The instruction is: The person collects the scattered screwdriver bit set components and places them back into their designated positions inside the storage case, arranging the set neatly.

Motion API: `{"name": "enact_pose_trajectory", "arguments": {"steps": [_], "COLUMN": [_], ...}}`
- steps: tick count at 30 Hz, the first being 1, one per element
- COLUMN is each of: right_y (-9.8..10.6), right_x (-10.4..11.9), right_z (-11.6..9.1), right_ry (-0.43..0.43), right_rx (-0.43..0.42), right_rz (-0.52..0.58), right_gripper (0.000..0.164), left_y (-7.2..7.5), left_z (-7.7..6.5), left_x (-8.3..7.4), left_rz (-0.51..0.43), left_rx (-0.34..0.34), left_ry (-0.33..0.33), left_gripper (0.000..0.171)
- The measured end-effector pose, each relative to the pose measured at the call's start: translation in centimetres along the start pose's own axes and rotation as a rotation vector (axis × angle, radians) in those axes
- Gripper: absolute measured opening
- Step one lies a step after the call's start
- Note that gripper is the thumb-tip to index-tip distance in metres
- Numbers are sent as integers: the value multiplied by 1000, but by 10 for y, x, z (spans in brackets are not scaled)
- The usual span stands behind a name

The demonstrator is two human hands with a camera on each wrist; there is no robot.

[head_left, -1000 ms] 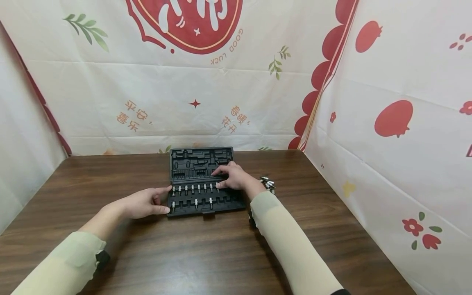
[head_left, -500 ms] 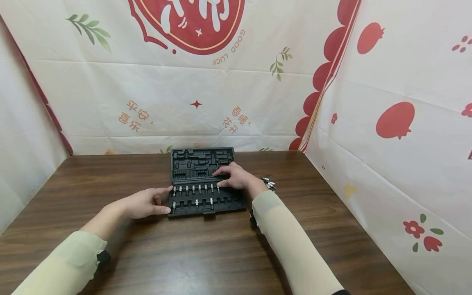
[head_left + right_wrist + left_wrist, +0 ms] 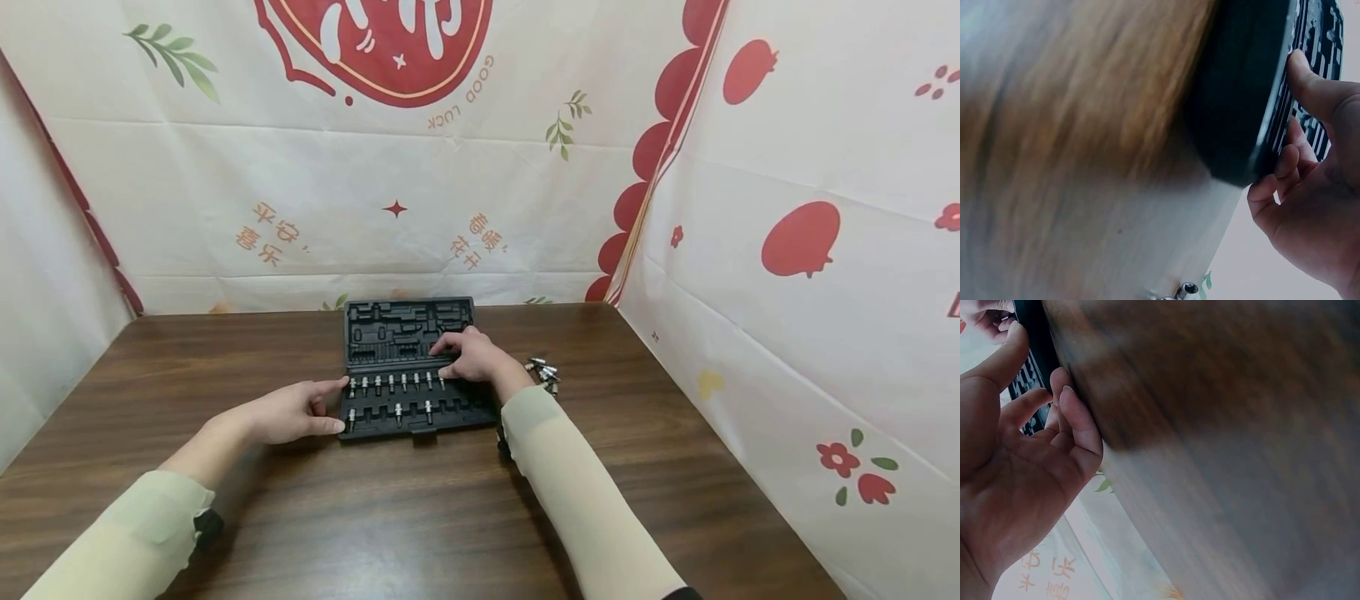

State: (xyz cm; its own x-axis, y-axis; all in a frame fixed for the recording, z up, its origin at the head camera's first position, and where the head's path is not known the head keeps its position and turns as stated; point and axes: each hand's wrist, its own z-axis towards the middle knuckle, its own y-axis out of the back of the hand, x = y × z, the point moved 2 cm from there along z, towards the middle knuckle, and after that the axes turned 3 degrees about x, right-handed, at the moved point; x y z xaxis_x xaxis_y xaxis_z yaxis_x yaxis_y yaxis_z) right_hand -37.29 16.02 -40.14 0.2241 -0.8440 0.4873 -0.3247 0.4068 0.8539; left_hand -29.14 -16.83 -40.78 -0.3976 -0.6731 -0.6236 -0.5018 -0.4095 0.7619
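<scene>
An open black socket case lies on the table with its lid folded back. Several silver bit sockets stand in its upper row, and three sit in the lower row. At the case's left edge, my left hand rests its index finger near the hinge and its thumb at the front corner. My right hand reaches over the right half. Its thumb presses at a bit socket at the right end of the filled upper row, with the index finger stretched over the hinge side. In the right wrist view the other fingers bend near the case's side.
A small heap of loose bit sockets lies right of the case, beside the right sleeve. The wooden table meets a printed cloth wall at the back and another on the right.
My right wrist and forearm have shifted slightly left, uncovering more of the loose heap. The thumb stays at the same socket, and the left hand keeps its place on the case.
</scene>
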Motion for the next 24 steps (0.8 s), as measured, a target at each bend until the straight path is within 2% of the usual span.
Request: {"name": "enact_pose_trajectory", "arguments": {"steps": [24], "right_y": [-5], "right_x": [15], "right_z": [-1], "right_ry": [-134], "right_rx": [-1], "right_rz": [-75], "right_gripper": [32], "left_y": [-2], "left_z": [0], "left_x": [2], "left_rz": [-22], "left_rx": [2], "left_ry": [-3], "left_gripper": [87]}}
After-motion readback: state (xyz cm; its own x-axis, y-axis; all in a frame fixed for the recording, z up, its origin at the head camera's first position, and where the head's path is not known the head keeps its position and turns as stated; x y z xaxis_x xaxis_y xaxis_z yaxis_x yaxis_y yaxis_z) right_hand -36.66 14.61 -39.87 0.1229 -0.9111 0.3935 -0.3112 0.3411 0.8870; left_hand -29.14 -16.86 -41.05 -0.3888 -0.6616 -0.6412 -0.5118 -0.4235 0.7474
